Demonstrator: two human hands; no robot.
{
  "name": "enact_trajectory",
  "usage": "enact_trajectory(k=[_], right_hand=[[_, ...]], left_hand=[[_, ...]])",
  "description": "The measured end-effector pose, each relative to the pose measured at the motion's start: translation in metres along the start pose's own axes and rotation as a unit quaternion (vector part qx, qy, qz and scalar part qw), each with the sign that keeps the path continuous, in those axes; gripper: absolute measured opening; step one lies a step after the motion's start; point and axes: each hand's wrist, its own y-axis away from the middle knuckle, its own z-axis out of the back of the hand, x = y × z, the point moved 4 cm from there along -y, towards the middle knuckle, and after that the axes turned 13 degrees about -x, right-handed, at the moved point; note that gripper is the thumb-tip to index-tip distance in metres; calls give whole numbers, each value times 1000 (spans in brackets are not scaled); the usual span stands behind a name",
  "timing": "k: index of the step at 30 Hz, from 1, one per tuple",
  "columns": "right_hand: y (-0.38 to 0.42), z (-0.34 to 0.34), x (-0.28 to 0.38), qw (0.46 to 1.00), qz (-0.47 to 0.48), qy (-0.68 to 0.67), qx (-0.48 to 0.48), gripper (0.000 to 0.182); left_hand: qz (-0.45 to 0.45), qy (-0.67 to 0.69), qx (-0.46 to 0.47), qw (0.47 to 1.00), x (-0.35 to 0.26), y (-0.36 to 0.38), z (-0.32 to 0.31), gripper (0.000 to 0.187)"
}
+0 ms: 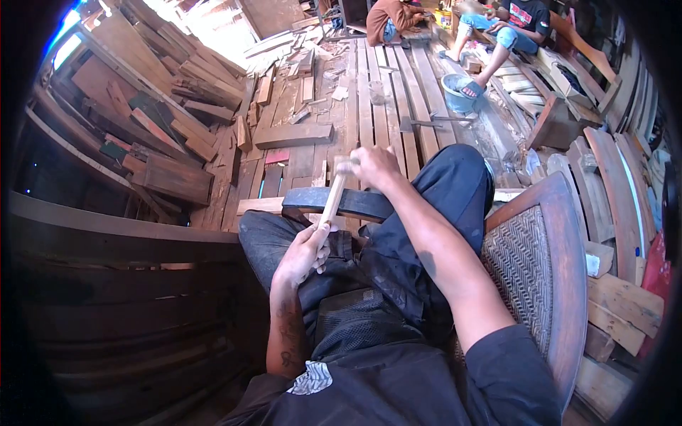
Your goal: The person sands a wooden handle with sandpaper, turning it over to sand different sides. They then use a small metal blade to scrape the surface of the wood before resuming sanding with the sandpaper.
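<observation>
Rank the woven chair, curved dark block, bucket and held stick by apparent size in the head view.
Woven chair
Curved dark block
Bucket and held stick, too close to rank: bucket wider, stick longer

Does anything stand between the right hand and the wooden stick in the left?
Nothing clearly does. The right hand is at the upper end of the pale stick that the left hand grips; something pale at its fingers is too blurred to identify. The dark curved block lies beneath the stick.
</observation>
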Motion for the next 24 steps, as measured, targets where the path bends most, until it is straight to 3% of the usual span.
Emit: enact_trajectory(k=[2,3,5,6,9,13,14,17,21,24], right_hand=[[-19,14,-3,998,-58,35,14,54],[-19,12,0,998,-41,39,-3,57],[1,-7,7,996,88,-28,-21,56],[9,-4,8,997,44,-58,-30,52],[-20,13,-9,996,-60,67,-12,55],[-20,40,-17,988,-89,15,-128,35],[-19,53,-15,987,-118,3,-107,34],[-21,59,-26,975,-137,-89,-152,34],[-37,45,-53,952,-130,-173,-217,48],[-39,43,-53,917,-119,-339,-172,48]], left_hand=[[-17,-9,4,1000,5,-3,4,39],[-30,-14,6,999,4,-5,6,40],[-35,-35,-11,999,-1,-8,5,43],[-34,-29,-7,999,-1,-8,5,43],[-36,-39,-1,999,0,-3,2,45],[-79,-39,-31,996,3,-12,10,42],[-85,-22,-39,995,7,-17,10,41],[-122,12,-58,991,4,-32,5,37],[-157,30,-53,986,-15,-55,0,33],[-170,50,-31,984,-29,-63,-9,30]])
